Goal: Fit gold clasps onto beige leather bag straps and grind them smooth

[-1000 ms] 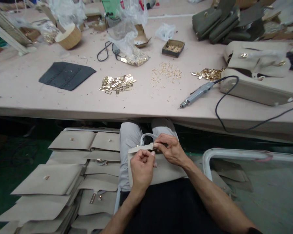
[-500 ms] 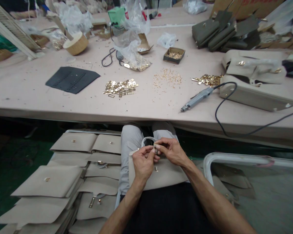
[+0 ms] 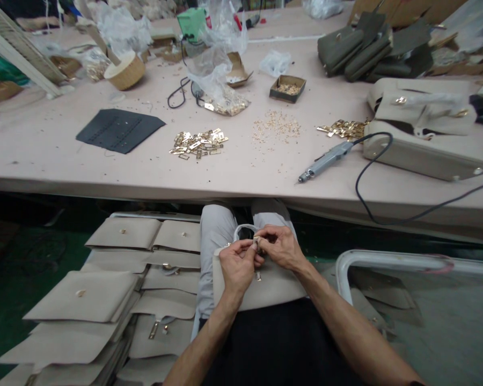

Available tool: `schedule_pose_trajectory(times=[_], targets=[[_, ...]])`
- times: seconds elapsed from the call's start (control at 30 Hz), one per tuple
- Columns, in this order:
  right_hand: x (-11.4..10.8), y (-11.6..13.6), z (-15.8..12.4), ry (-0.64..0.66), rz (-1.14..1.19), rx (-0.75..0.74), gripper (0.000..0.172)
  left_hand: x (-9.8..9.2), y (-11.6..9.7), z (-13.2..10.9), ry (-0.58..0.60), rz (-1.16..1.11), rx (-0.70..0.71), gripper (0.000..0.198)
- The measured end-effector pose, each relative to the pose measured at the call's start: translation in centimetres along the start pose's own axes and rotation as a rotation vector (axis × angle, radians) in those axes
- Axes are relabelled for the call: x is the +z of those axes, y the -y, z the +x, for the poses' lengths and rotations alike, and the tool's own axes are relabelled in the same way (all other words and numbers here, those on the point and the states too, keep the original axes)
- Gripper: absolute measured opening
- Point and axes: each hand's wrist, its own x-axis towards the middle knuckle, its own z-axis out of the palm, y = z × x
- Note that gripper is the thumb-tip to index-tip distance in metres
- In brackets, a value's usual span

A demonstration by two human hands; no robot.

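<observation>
A light beige handbag (image 3: pixel 279 289) lies on my lap, its curved handle (image 3: pixel 241 229) pointing toward the table. My left hand (image 3: pixel 238 262) pinches a small beige strap tab (image 3: pixel 256 239) just over the bag's upper part. From the other side my right hand (image 3: pixel 280 247) also grips this tab, thumb and fingers pressed together. Any small fitting between the fingertips is too hidden to make out. Below the fingers a little metal clasp piece (image 3: pixel 258 276) shows on the bag's front.
Stacked beige bag pieces (image 3: pixel 80 297) fill my left side. On the table (image 3: pixel 233 177) lie gold metal plates (image 3: pixel 199 143), scattered small screws (image 3: pixel 276 127), an electric screwdriver (image 3: pixel 326 162) with cord, and another beige bag (image 3: pixel 426 153). A white-framed rack (image 3: pixel 402 258) stands at right.
My right hand's fingers have curled in more and shifted slightly at the strap tab. My left hand keeps its pinch; the view has shifted a little.
</observation>
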Motion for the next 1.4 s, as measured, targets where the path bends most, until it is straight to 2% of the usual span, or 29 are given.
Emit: schedule_pose_trajectory(times=[0.17,0.33,0.47,0.63,0.77,1.03,1.23,1.4], targets=[[-0.3,0.1,-0.1,0.063,0.043,0.046,0.017,0.1,0.0,0.1,-0.01,0.001,-0.009,0.025],[-0.1,0.2,-0.3,0.007,-0.009,-0.025,0.016,0.1,0.2,0.0,0.0,0.034,-0.005,0.025],[-0.1,0.0,-0.2,0.027,0.016,-0.006,0.016,0.0,0.3,-0.1,0.006,0.019,-0.009,0.027],[-0.8,-0.1,0.3,0.083,0.103,-0.014,0.018,-0.3,0.7,0.4,0.12,0.044,0.013,0.038],[-0.9,-0.5,0.7,0.06,0.1,-0.05,0.019,-0.2,1.1,1.0,0.16,0.034,0.041,0.033],[0.1,-2.2,2.3,0.047,0.389,0.223,0.037,0.2,1.3,1.5,0.084,-0.068,0.035,0.038],[0.5,-3.0,2.9,0.064,0.405,0.193,0.034,0.3,1.8,2.0,0.021,-0.096,-0.007,0.039],[0.8,-3.2,3.7,0.03,0.373,0.246,0.032,0.2,1.9,2.5,0.056,-0.124,-0.036,0.042]])
